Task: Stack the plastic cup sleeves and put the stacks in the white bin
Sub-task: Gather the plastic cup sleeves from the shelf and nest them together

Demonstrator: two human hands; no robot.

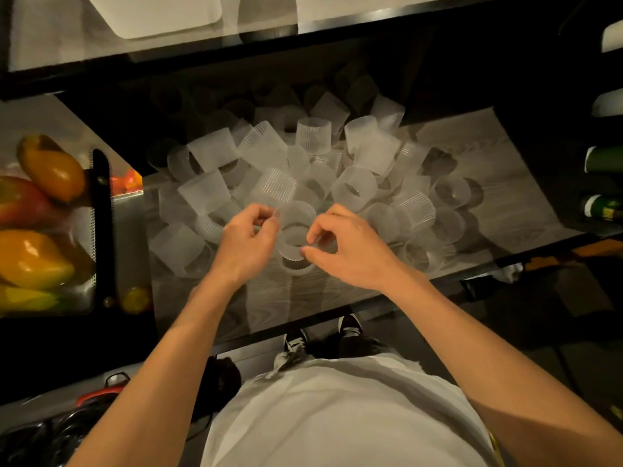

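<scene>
The sleeve stack (296, 242) stands upright on the table (488, 156), right between the two sets of fingers. It is a few ribbed, frosted rings nested one in another, open at the top. It looks feather-light and thin-walled, springy rather than stiff, so a hard squeeze would likely buckle it. The ribs should give some grip on otherwise slick plastic. The rim, taken from opposite sides, seems the sensible hold.

The left hand (247, 239) has its fingers curled, thumb and forefinger pinching the rim on its side. The right hand (344, 249) pinches the opposite rim likewise, though the clear plastic makes the exact contact hard to see.

Beyond the fingertips and out to both sides lie the loose sleeves (354, 188), tumbled in a heap. Well past them sits the white bin (151, 18). Outside the left hand — mangoes (50, 170). No writing is legible; the bottles (603, 207) beyond the right hand carry labels too blurred to read.
</scene>
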